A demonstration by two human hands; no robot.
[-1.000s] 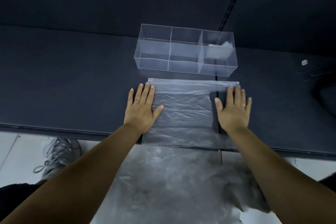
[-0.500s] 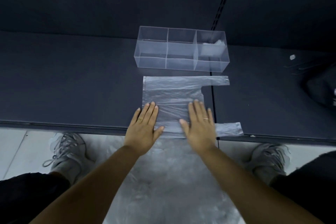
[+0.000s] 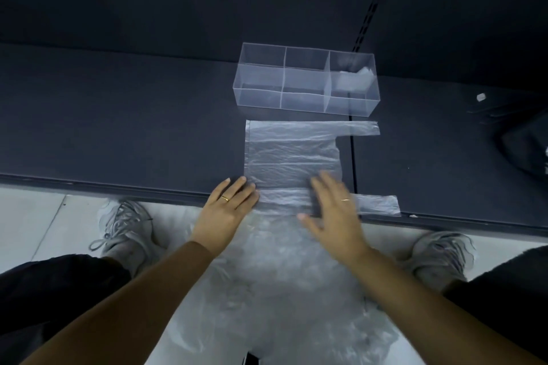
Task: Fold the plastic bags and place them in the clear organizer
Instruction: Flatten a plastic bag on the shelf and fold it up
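Several loose plastic bags (image 3: 281, 290) lie heaped below the table edge, farthest from the clear organizer (image 3: 305, 80) and closest to the person. Between that heap and the organizer, both hands lie flat with straight fingers, grasping nothing: the left hand (image 3: 228, 210) touches the near left corner of the spread bag (image 3: 292, 154), and the right hand (image 3: 332, 216), blurred, presses its near strip. That bag lies flat on the table (image 3: 118, 127) just in front of the organizer, its two handles (image 3: 361, 129) pointing toward the organizer's right end. The film looks thin and slick, so an uneven push could slide it off the edge into the heap, or skew the fold and splay the handles. A loose, airy fold may spring open and not fit a compartment. The organizer's right compartment already holds a folded bag (image 3: 354, 78).
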